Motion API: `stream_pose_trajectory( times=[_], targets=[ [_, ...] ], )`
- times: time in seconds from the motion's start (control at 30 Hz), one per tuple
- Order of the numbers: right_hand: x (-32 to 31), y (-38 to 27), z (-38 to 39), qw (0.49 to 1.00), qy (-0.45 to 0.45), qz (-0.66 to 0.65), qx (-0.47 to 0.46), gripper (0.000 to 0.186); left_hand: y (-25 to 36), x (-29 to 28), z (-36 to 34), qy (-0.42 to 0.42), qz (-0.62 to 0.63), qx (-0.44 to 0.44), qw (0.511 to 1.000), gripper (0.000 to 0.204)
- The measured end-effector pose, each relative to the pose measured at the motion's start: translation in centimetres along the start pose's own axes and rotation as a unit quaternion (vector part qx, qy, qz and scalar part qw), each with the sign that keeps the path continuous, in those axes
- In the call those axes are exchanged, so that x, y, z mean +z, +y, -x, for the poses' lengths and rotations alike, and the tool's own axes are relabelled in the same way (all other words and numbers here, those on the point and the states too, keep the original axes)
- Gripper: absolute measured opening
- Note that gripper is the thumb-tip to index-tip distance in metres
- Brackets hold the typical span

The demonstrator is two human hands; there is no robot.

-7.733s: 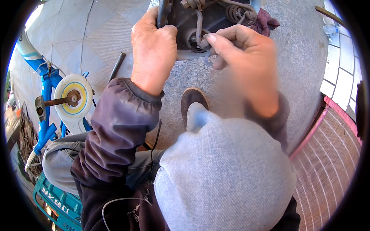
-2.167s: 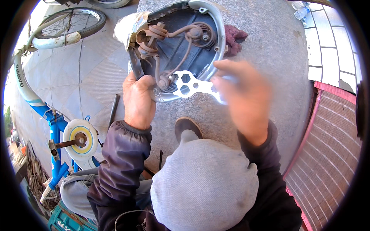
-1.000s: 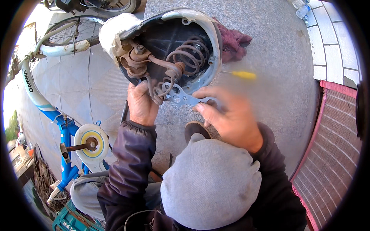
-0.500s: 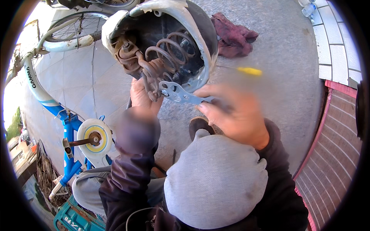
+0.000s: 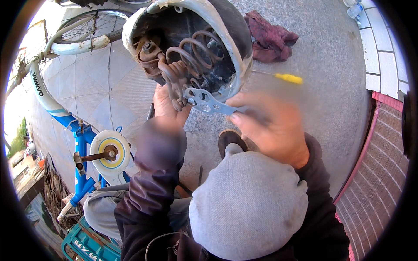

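Note:
An upturned bicycle saddle (image 5: 240,54), worn and pale-rimmed, shows its rusty coil springs (image 5: 191,55) and clamp at the top centre. My left hand (image 5: 169,104) grips it from below by the front springs, its fingertips partly hidden behind the metal. Between the thumb and fingers of my right hand (image 5: 274,126) is a flat silver multi-hole bicycle spanner (image 5: 211,104). The spanner's far end meets a small fastener beside the lowest spring coil, just right of my left hand. Whether it is seated on a nut I cannot tell.
A yellow-handled screwdriver (image 5: 289,78) and a dark red rag (image 5: 271,38) lie on the concrete beyond my right hand. A blue and white bicycle frame (image 5: 80,143) stands at the left, above a teal crate (image 5: 89,243). A striped mat (image 5: 374,174) runs along the right.
The whole view has shifted a little, so everything sits slightly further right. Both hands keep their holds, and the spanner stays at the same spot on the saddle.

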State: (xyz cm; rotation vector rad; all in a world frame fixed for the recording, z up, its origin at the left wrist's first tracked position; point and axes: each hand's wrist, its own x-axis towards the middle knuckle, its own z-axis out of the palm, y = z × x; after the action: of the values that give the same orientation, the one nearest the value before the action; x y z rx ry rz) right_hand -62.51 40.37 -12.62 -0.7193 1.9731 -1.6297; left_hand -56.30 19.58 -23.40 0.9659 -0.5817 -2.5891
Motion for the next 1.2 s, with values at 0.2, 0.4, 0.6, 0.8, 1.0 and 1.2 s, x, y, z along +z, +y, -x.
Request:
stream_pose_trajectory(
  times=[0.2,0.4,0.6,0.8,1.0,1.2],
  targets=[
    [0.0,-0.2,-0.1,1.000,-0.003,-0.008,0.023,0.021,0.2,0.0,0.2,0.003,0.011,-0.022,1.000,0.021],
    [0.1,-0.2,-0.1,1.000,0.003,-0.013,0.028,0.021,0.1,0.5,0.5,-0.018,-0.002,-0.047,0.999,0.020],
    [0.4,0.1,0.0,1.000,0.012,-0.021,0.018,0.021,0.4,-0.2,0.9,-0.032,0.009,-0.064,0.997,0.014],
    [0.3,0.1,-0.1,1.000,0.007,-0.004,0.008,0.023,0.2,0.3,0.9,-0.055,0.041,-0.071,0.995,0.010],
    [0.3,0.1,-0.1,1.000,0.006,0.002,0.003,0.023,0.1,0.9,1.4,-0.061,0.042,-0.055,0.996,0.007],
    [0.3,0.2,-0.1,1.000,0.000,-0.008,0.014,0.024,0.1,0.0,1.0,-0.066,0.031,-0.064,0.995,0.006]
  ],
)
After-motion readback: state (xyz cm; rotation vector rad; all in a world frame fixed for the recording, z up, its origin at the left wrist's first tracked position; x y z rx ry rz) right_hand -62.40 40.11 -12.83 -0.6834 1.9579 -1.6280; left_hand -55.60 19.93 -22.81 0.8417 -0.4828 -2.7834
